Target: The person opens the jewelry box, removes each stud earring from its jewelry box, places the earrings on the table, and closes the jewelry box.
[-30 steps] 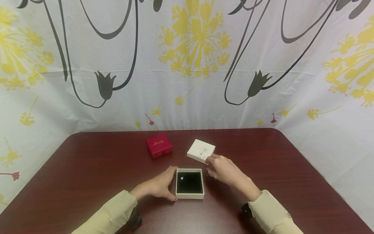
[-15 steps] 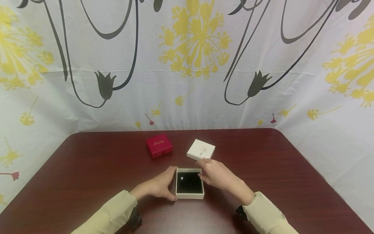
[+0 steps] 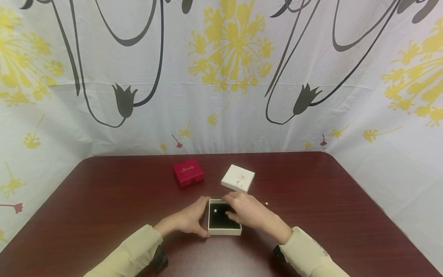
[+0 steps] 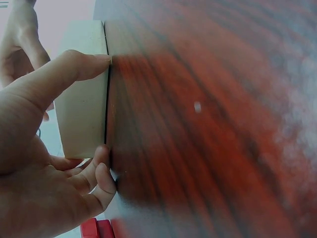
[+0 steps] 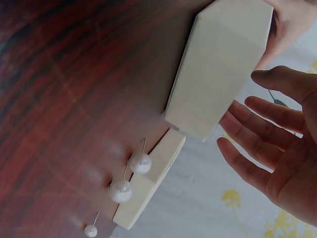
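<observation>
My left hand (image 3: 187,218) grips the left side of a small white jewelry box (image 3: 225,232), thumb at the near corner and fingers round the far one. The left wrist view shows that thumb (image 4: 81,67) lying along the box wall. Inside the box is a black pad (image 3: 219,223) bearing one pearl stud (image 3: 215,211). My right hand (image 3: 247,209) reaches over the box's right part, its fingertips above the pad. In the right wrist view its fingers (image 5: 257,126) are relaxed and spread, and nothing shows between them.
Several pearl earrings with thin posts lie right of the box, among them a large pearl (image 5: 121,191) and a smaller one (image 5: 91,231). A white lid (image 3: 238,177) with a flower print sits behind the box. Left of it stands a red jewelry box (image 3: 188,172).
My right hand has moved left from the table beside the box to over the black pad. A pearl on the table now shows behind its wrist. The left hand stays in place.
</observation>
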A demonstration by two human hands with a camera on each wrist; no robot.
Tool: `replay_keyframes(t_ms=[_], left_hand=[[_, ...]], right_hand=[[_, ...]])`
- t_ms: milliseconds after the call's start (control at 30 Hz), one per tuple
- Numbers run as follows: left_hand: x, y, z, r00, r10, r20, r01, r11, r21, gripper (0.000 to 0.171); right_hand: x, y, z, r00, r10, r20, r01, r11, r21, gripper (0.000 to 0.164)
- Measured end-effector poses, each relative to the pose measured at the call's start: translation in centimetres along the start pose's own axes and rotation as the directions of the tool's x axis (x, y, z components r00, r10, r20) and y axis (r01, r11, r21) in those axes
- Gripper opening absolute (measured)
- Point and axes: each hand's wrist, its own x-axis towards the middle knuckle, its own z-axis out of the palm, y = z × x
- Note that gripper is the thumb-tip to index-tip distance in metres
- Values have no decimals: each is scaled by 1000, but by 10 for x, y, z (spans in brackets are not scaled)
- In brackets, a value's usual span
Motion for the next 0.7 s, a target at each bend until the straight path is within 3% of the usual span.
replay_keyframes(t_ms=[700], left_hand=[[1,-2,2,1000,7,2,-7,1000,23,89]], right_hand=[[11,-10,16,996,-92,17,94,988,-121,22]])
